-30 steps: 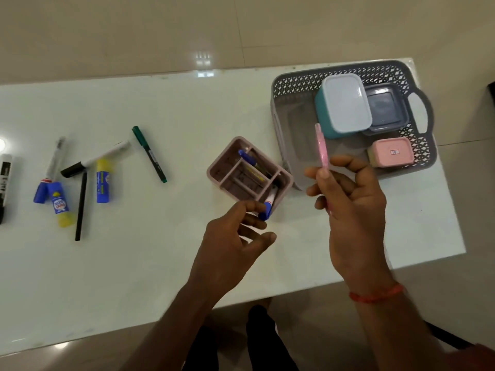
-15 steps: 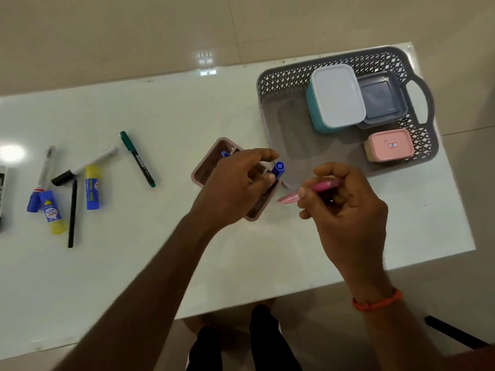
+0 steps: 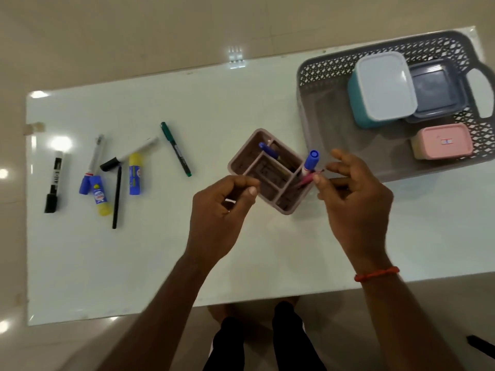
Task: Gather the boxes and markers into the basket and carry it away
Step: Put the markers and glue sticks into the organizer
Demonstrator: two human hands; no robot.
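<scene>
Pink plastic makes up the little pen holder (image 3: 269,171) that sits in the middle of the white tabletop (image 3: 187,263), just beside the grey basket (image 3: 316,111). The right hand (image 3: 353,204) has its thumb and first finger pinched on a thin pink pen (image 3: 308,179), and its other fingers (image 3: 345,160) are spread out. The pen tip is going down into the holder's corner slot, next to a blue-capped marker (image 3: 309,163) that stands up there. Another blue pen (image 3: 267,150) leans in the far slot. The left hand (image 3: 219,210) is curled loosely at the near side of the holder, and I cannot tell if it is gripping the rim or just touching it. Three boxes are already in the basket: a teal box (image 3: 380,89), a grey box (image 3: 436,89) and a pink box (image 3: 442,141). So the step now looks like filling the holder with pens. Well apart on the left lie more things: a green pen (image 3: 175,148), a white marker (image 3: 128,158), a black marker (image 3: 55,180), a thin black pen (image 3: 116,198) and two glue sticks (image 3: 134,174). Next, I think the pen needs letting go, then a hand must reach far left for those.
</scene>
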